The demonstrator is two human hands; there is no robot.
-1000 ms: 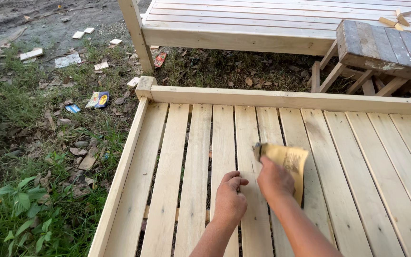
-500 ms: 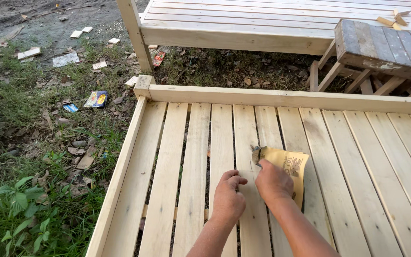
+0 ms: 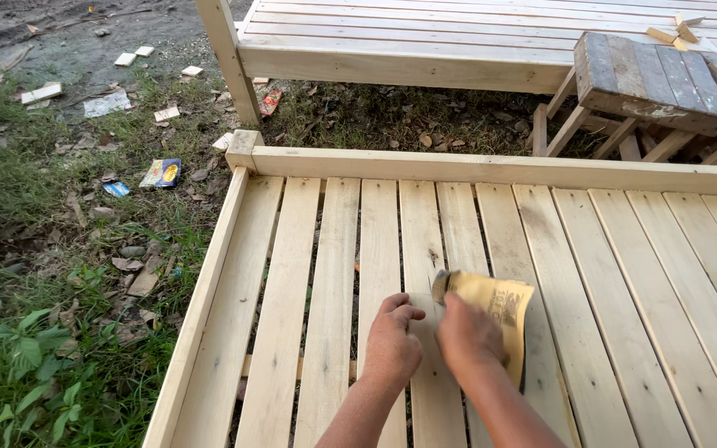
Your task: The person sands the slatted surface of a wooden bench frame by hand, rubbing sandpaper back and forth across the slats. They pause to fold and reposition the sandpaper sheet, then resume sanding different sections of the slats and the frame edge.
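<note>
Right hand (image 3: 468, 333) is pressed flat over the sandpaper (image 3: 495, 307), fingers closed on its near edge, sheet lying on a slat (image 3: 421, 249) of the frame (image 3: 491, 170), sticking out toward 1 o'clock. Left hand (image 3: 392, 344) is loosely curled, holding nothing, knuckles resting on the next slat at 9 o'clock. I'd keep pressure even and go along the grain. Can't see the grit side, and both forearms are cut off at the bottom.
</note>
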